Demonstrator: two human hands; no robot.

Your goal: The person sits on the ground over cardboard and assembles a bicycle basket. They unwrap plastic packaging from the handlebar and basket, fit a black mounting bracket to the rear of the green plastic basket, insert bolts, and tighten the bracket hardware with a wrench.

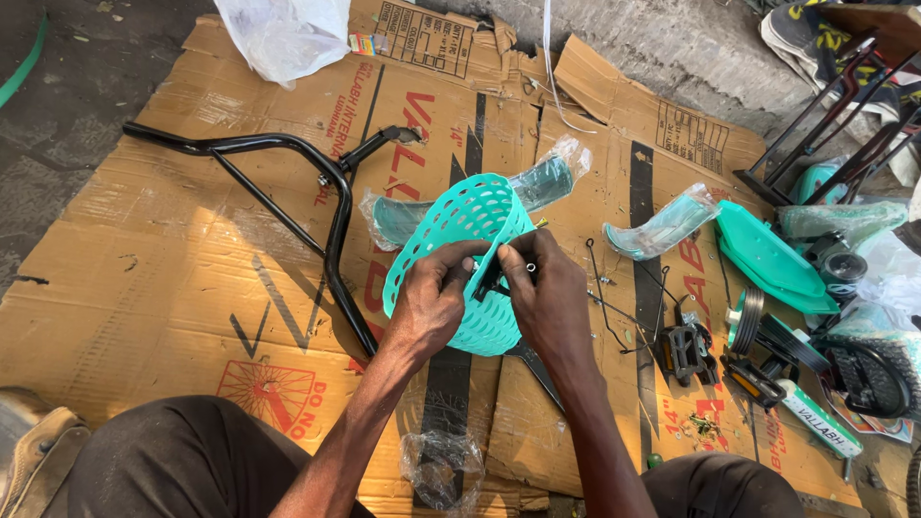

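Observation:
A teal perforated plastic basket (460, 230) is held upright over flattened cardboard (173, 278). My left hand (434, 302) grips its near wall from the left. My right hand (542, 288) pinches a small black bracket (491, 278) against the basket's side, thumb and fingers closed on it. Both forearms reach forward from my knees at the bottom of the view.
A black handlebar (288, 177) lies left of the basket. Wrapped teal mudguards (662, 225), a teal cover (767, 254), black pedals (686, 350), thin wire stays (604, 297) and small wheels (868, 379) lie to the right. A plastic bag (288, 34) sits at the top.

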